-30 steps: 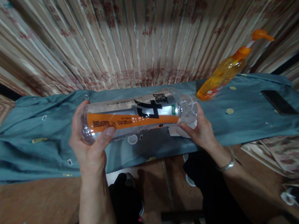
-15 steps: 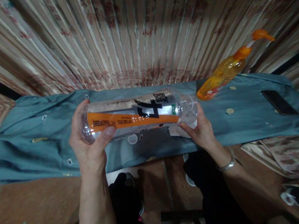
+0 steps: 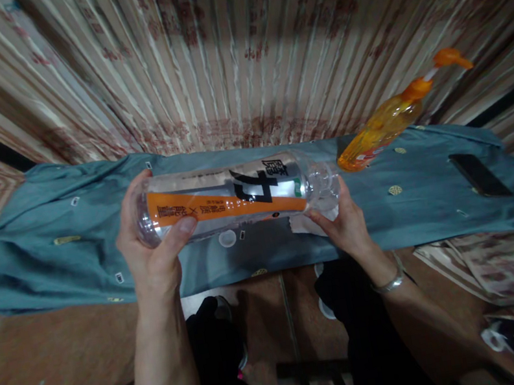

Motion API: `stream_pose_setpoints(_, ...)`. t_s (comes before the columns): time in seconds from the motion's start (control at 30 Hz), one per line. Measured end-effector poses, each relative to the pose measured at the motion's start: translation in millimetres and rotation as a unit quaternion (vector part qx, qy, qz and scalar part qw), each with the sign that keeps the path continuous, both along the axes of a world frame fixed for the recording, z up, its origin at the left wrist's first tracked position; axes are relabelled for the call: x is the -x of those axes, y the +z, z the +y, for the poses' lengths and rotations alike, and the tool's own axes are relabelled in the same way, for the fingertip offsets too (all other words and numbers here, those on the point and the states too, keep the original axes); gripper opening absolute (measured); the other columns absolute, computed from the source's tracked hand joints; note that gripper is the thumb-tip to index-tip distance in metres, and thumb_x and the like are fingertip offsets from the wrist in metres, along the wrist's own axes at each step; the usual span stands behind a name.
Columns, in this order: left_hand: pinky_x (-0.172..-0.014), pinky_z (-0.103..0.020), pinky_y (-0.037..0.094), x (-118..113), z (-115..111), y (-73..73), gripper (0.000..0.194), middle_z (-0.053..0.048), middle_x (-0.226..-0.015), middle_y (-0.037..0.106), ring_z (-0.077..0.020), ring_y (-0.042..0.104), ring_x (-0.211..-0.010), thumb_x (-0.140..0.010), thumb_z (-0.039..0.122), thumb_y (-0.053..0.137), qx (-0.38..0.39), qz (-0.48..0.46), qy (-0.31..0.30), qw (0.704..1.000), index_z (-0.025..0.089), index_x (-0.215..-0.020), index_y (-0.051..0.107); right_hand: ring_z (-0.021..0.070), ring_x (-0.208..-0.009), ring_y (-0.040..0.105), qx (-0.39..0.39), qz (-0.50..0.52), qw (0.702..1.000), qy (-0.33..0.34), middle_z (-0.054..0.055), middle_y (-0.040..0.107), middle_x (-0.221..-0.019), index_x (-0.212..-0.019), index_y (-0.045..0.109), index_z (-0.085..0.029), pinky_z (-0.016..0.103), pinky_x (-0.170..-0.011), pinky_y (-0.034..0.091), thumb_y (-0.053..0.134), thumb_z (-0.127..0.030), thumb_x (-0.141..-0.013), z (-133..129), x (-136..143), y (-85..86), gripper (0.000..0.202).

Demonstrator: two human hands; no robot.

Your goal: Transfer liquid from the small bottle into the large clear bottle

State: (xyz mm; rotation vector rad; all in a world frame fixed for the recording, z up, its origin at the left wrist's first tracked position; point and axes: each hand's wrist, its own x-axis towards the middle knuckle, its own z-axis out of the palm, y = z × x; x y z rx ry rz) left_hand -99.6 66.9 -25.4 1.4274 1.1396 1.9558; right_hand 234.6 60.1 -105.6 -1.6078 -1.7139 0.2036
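A clear plastic bottle [image 3: 223, 199] with an orange, silver and black label lies sideways in the air above the cloth, its neck to the right. My left hand [image 3: 154, 242] is wrapped round its base, the thumb over the label. At the neck end, my right hand [image 3: 341, 221] grips the bottle from below; some of its fingers are hidden behind the plastic. Under the bottle, a round white cap [image 3: 228, 239] rests on the cloth, and a white tissue [image 3: 309, 226] lies beside my right hand.
A blue-green cloth [image 3: 267, 253] covers the narrow table. An orange pump bottle [image 3: 382, 132] stands behind and right of my right hand. Farther right lies a black phone [image 3: 479, 175]. A striped curtain [image 3: 225, 60] hangs behind the table.
The bottle and my left hand have shifted very slightly to the left. Both hands keep their hold, and the other objects stay where they were.
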Motion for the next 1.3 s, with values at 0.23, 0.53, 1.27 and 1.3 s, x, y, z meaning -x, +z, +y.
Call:
stream_pose_setpoints(0.23,-0.087,-0.035,0.057,0.8,-0.3,-0.3,0.071,-0.001,-0.112,0.072,-0.0207,0.067,-0.096,-0.064,0.053,0.088,0.005,0.024,0.016,1.0,0.03,-0.13,0.074,0.0392,-0.143,0.06,-0.006,-0.001,1.0,0.002,0.021,0.056,-0.16,-0.165,0.027,-0.019,0.06,-0.115,0.054,0.072,-0.057,-0.087,-0.2,-0.3,0.2,0.097)
stream_pose_setpoints(0.53,-0.084,-0.031,0.056,-1.0,-1.0,0.8,0.071,-0.001,-0.109,0.073,-0.0185,0.067,-0.093,-0.064,0.052,0.09,0.006,0.009,0.009,1.0,0.029,-0.129,0.074,0.038,-0.143,0.06,0.0,-0.004,1.0,0.001,0.02,0.057,-0.159,-0.165,0.029,-0.019,0.059,-0.114,0.055,0.071,-0.061,-0.088,-0.9,0.2,3.4,0.097)
stream_pose_setpoints(1.27,-0.084,-0.029,0.055,0.7,0.1,2.0,0.074,0.0,-0.11,0.075,-0.0163,0.067,-0.094,-0.058,0.049,0.094,0.004,-0.008,0.003,1.0,0.028,-0.127,0.076,0.0394,-0.144,0.059,-0.019,-0.01,1.0,0.01,0.022,0.054,-0.16,-0.165,0.026,-0.018,0.059,-0.114,0.055,0.071,-0.059,-0.09,0.3,-1.9,-3.1,0.096)
stream_pose_setpoints(1.3,-0.083,-0.028,0.054,0.6,-0.1,2.2,0.074,0.0,-0.109,0.075,-0.0155,0.067,-0.093,-0.058,0.048,0.095,0.003,-0.01,0.0,1.0,0.029,-0.127,0.076,0.0392,-0.144,0.059,-0.021,-0.013,1.0,0.011,0.021,0.054,-0.161,-0.166,0.025,-0.019,0.059,-0.114,0.055,0.071,-0.059,-0.091,0.4,-2.0,-3.1,0.096)
